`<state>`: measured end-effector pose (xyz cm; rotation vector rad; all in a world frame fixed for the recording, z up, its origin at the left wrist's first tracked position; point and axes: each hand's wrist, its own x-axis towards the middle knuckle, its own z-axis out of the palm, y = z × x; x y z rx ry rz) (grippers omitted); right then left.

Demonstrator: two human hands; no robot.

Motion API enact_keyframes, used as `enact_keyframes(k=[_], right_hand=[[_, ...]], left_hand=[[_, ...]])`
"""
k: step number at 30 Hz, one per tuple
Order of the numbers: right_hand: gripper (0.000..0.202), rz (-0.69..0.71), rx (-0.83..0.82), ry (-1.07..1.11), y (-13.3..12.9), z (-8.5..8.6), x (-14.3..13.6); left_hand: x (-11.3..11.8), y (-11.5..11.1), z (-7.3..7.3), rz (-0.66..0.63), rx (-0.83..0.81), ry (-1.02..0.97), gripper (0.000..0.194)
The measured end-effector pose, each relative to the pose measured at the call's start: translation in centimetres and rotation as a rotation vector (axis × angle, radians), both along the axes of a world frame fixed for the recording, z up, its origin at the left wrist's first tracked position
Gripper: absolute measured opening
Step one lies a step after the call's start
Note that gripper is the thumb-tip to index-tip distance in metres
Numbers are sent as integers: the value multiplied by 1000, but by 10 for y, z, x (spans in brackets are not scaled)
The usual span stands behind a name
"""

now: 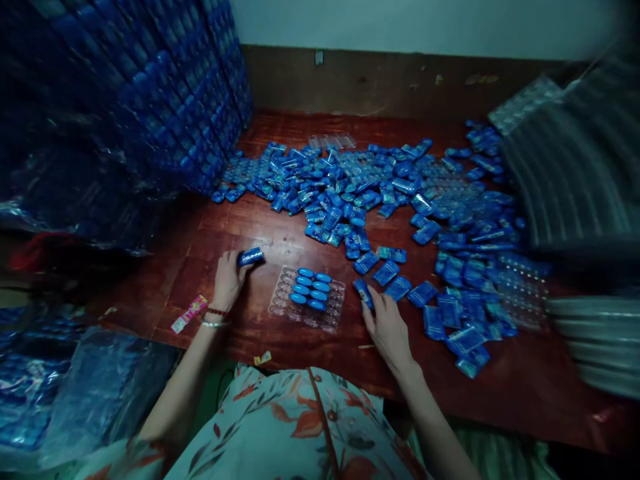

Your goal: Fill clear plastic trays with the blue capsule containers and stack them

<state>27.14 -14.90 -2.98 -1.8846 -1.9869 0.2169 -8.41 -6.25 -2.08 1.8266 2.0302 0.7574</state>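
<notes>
My left hand (pixel 229 281) is closed on a small blue packet (pixel 251 257), held just above the table left of a clear plastic tray (pixel 278 301). My right hand (pixel 387 327) grips another blue packet (pixel 363 293) to the right of that tray. Two columns of shiny blue oval pieces (pixel 301 289) sit in the tray's middle pockets, while pockets at its sides and front show no blue pieces. Several loose blue packets (pixel 386 273) lie just beyond my right hand.
A heap of blue packets (pixel 320 180) spreads across the table (pixel 210 227), mixed with clear trays. Tall wrapped stacks of filled trays (pixel 185 100) rise at left. Nested trays (pixel 575 153) stand at right. A pink-and-white wrapper (pixel 189 314) lies near the front edge.
</notes>
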Motion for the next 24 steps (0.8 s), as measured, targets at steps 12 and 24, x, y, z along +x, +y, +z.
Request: enact_keyframes(k=[12, 24], right_hand=[[24, 337, -68, 204, -38, 24, -52], [31, 500, -50, -366, -14, 46, -69]], left_hand=[[41, -101, 20, 57, -419, -861, 48], [66, -112, 30, -528, 70, -139, 40]])
